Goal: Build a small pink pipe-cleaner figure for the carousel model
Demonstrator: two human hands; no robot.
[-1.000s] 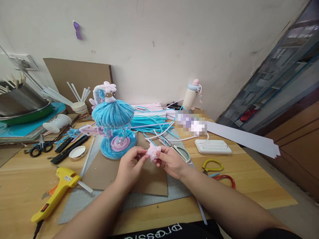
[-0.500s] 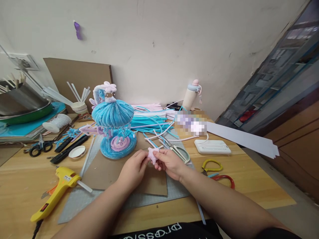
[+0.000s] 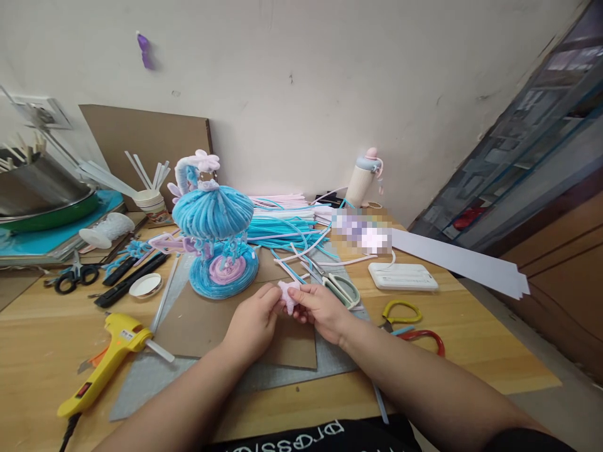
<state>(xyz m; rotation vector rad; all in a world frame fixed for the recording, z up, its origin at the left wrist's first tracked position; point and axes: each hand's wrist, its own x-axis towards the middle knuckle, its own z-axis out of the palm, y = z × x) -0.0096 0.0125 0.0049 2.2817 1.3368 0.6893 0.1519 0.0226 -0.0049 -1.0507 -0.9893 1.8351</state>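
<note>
A small pale pink fuzzy piece (image 3: 289,297), seemingly bent from pipe cleaner, is pinched between both hands above the cardboard sheet (image 3: 292,345). My left hand (image 3: 252,319) grips its left side with thumb and fingers together. On its right side, the thumb of my right hand (image 3: 320,309) presses over the front, fingers curled beneath. Behind my left hand stands a blue and pink pipe-cleaner lamp-like model (image 3: 213,213) with a pleated top and a round coiled base (image 3: 198,276). Scissors with pale green handles (image 3: 343,290) lie just beyond my right hand.
A yellow glue gun (image 3: 101,361) lies at left, near black-handled scissors (image 3: 75,275) and a box cutter (image 3: 132,281). Blue pipe cleaners (image 3: 287,231) are heaped at the back. To the right are a white power bank (image 3: 402,276), red-and-yellow-handled pliers (image 3: 426,339) and a bottle (image 3: 362,181).
The pink piece has turned slightly between my fingers, its lower point now showing more. Both hands stay in nearly the same place.
</note>
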